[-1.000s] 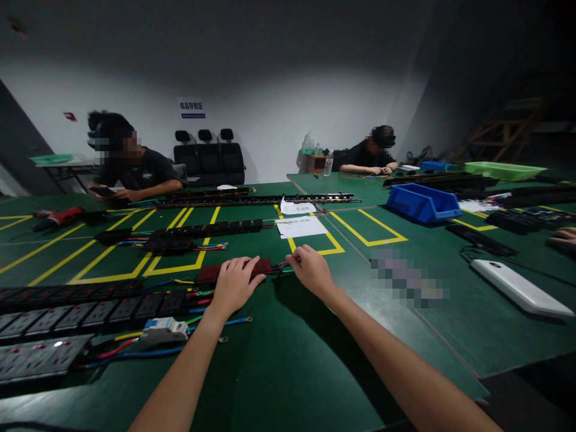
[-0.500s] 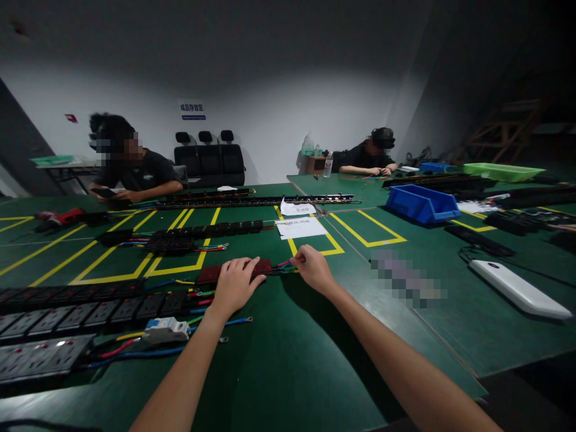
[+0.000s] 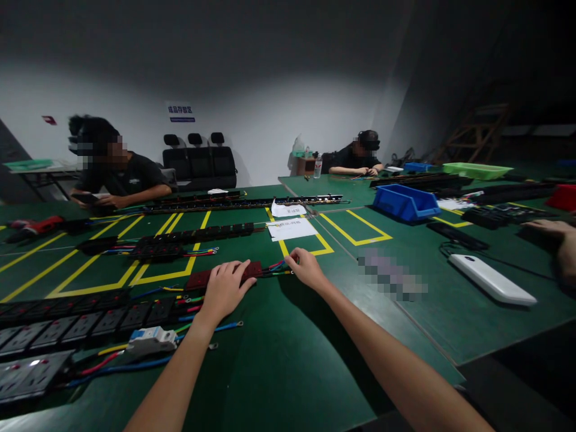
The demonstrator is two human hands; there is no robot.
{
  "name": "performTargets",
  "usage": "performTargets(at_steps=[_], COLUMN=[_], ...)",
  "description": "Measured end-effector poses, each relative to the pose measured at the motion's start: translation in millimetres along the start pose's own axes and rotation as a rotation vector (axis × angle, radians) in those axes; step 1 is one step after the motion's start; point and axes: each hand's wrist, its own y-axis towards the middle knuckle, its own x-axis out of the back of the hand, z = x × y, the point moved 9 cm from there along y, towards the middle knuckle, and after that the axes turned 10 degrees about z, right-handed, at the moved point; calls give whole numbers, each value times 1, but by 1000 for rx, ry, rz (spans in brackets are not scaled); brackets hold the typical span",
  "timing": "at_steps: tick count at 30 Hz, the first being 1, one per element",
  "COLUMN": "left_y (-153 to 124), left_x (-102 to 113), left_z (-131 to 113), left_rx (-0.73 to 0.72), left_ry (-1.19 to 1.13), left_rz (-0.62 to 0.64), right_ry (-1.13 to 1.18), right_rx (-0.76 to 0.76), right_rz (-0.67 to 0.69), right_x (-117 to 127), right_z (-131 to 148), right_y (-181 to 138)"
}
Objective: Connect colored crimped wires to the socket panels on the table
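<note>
A dark red socket strip (image 3: 252, 269) lies on the green table in front of me. My left hand (image 3: 228, 288) is laid over its middle, fingers across the top and thumb along the near side, gripping it. Thin coloured wires (image 3: 275, 267) come out of its right end. My right hand (image 3: 305, 268) pinches the ends of some of these wires; the fingertips partly hide them. One yellow-green wire runs below the pinch.
Black socket strips (image 3: 81, 327), a white breaker (image 3: 152, 341) and wires with ring lugs lie at left. Beyond are paper sheets (image 3: 292, 229) and a blue bin (image 3: 405, 203). A white device (image 3: 492, 279) lies at right, near another person's hand (image 3: 551, 234). Two people sit across the table.
The view has turned slightly right, so the scene sits further left. Another person's hand has come into view at the right edge. My hands keep about the same hold.
</note>
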Motion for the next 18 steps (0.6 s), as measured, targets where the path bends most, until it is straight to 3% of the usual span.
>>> performTargets(at_steps=[4,10,13,18], left_y=[0,-1,-1,0], left_x=[1,2,1,-1], left_z=[-1,-2,-2,-1], left_rx=[-1,9,13,6], left_ry=[-1,9,12,11], left_rz=[-2,-3,-1,8], right_ry=[-72,-378,-365,-226], right_rx=[124,380,304,25], right_rz=[-26,34,4,10], right_x=[4,0,2,3], right_z=[24,74,63,14], right_y=[-5,-21,-17,-6])
